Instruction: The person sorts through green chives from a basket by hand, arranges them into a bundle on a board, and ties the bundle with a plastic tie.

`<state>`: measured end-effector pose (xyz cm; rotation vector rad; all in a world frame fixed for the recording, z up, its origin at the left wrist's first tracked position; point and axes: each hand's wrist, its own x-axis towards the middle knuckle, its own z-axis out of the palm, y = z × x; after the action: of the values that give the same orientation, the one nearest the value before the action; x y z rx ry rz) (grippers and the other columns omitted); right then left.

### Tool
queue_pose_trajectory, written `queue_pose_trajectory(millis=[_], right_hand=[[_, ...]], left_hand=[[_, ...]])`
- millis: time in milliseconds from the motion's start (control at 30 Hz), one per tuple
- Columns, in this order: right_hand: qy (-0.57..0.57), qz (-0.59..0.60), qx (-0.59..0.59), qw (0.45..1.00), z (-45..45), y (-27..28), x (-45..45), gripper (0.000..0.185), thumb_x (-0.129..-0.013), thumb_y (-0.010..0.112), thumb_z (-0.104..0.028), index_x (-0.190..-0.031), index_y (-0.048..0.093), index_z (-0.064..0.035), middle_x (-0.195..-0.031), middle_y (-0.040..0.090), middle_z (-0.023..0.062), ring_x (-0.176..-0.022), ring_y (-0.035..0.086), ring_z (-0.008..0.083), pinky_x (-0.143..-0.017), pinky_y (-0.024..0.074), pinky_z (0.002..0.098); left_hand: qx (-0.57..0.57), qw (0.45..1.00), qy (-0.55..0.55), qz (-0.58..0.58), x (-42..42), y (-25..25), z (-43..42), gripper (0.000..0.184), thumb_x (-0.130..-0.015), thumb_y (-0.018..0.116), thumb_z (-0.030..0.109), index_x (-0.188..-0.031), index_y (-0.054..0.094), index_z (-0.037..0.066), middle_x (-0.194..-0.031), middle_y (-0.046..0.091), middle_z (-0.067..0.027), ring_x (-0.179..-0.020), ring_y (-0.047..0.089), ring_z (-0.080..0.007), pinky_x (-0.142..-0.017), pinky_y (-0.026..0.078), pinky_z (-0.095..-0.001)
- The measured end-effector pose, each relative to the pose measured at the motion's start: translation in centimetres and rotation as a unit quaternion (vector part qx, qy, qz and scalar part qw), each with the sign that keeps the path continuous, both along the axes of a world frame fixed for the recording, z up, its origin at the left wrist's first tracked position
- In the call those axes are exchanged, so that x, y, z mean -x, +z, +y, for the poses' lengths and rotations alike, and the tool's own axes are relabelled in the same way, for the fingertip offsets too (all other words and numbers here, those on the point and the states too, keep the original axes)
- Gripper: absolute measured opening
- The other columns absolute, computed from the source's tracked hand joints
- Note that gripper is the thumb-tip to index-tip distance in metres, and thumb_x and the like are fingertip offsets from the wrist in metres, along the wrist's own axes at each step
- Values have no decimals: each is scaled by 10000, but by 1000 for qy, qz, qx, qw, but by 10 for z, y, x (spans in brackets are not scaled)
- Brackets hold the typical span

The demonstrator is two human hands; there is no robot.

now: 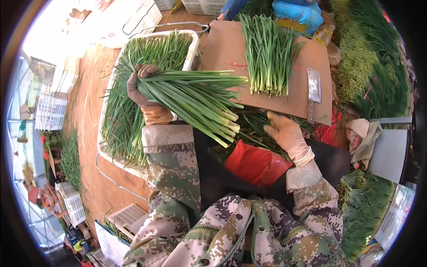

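My left hand, in a brown glove, is closed around the leafy part of a bunch of garlic chives. The pale cut ends fan out to the right, above my lap. Beneath that hand stands a white crate full of more chives. My right hand, in a pale glove, holds nothing and has its fingers apart; it hovers beside loose green leaves and a red plastic bag. Another pile of chives lies on a brown board, with a cleaver to its right.
Heaps of greens line the right side, some tied with red string. A grey-white panel and a cloth are at right. White crates stand at left, where other people are visible. A blue bag lies behind the board.
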<state>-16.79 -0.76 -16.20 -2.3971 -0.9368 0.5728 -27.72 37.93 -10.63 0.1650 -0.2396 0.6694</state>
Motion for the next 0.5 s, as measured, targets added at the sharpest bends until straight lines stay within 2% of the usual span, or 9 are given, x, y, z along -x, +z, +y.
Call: queue_pose_trajectory(millis=[100, 133, 200, 233, 300, 333, 367, 433, 500], right_hand=[[-65, 76, -294, 951, 42, 41, -7, 587, -856, 715, -437, -1231, 595, -1, -973, 669, 180, -912, 664, 280, -837, 526, 358], [-66, 75, -296, 950, 54, 47, -6, 587, -856, 715, -437, -1231, 595, -1, -973, 669, 180, -912, 664, 280, -837, 526, 358], [-71, 81, -401, 910, 75, 52, -5, 616, -842, 722, -474, -1196, 605, 16, -974, 660, 174, -896, 662, 252, -809, 528, 355], [-70, 81, -402, 909, 85, 47, -7, 616, -842, 722, -474, -1196, 605, 16, -974, 660, 174, -896, 662, 252, -809, 528, 355], [-55, -23, -409, 911, 103, 37, -8, 588, -832, 742, -441, -1183, 614, 13, -976, 664, 162, -887, 664, 240, -800, 531, 349], [-58, 44, -415, 907, 107, 43, -6, 486, -829, 773, -343, -1130, 625, 10, -972, 650, 89, -864, 616, 159, -768, 512, 301], [-57, 42, -416, 907, 110, 45, -8, 486, -829, 773, -343, -1130, 625, 10, -972, 650, 89, -864, 616, 159, -768, 512, 301], [-50, -115, -374, 919, 117, 47, -10, 399, -803, 787, -308, -1030, 662, -4, -864, 628, 84, -750, 598, 194, -686, 506, 322], [-45, -144, -396, 906, 122, 53, -10, 320, -789, 780, -291, -926, 687, -17, -785, 616, 109, -694, 607, 269, -645, 495, 361]], left_hand=[[0, 1000, 4, 11, -4, -6, 4, 145, -836, 558, 59, -958, 525, -13, -796, 504, -49, -761, 534, -172, -834, 474, -347], [4, 1000, -2, 22, -5, -8, 6, 163, -841, 560, 67, -974, 544, -25, -809, 532, -65, -771, 544, -180, -840, 476, -349], [15, 999, 3, 38, -4, -11, 5, 162, -842, 563, 72, -971, 557, -27, -820, 552, -72, -781, 550, -184, -841, 477, -350], [28, 998, 9, 55, -3, -11, 5, 163, -843, 566, 76, -967, 570, -29, -832, 571, -80, -791, 557, -187, -842, 478, -352], [8, 997, 9, 70, -2, -12, 5, 169, -844, 571, 84, -967, 599, -28, -837, 596, -88, -806, 565, -194, -837, 482, -355], [13, 997, 4, 75, -1, -11, 4, 171, -845, 570, 90, -969, 605, -22, -828, 595, -84, -808, 565, -197, -831, 484, -356], [18, 997, -1, 78, -2, -11, 3, 173, -846, 569, 95, -971, 612, -15, -820, 594, -81, -809, 564, -199, -826, 486, -357], [6, 996, 0, 86, -2, -8, 0, 173, -846, 565, 108, -968, 616, -3, -805, 591, -80, -811, 563, -205, -825, 488, -358], [18, 996, -40, 79, 0, -7, 1, 176, -845, 559, 115, -964, 622, 2, -801, 589, -83, -813, 563, -212, -837, 489, -358]])
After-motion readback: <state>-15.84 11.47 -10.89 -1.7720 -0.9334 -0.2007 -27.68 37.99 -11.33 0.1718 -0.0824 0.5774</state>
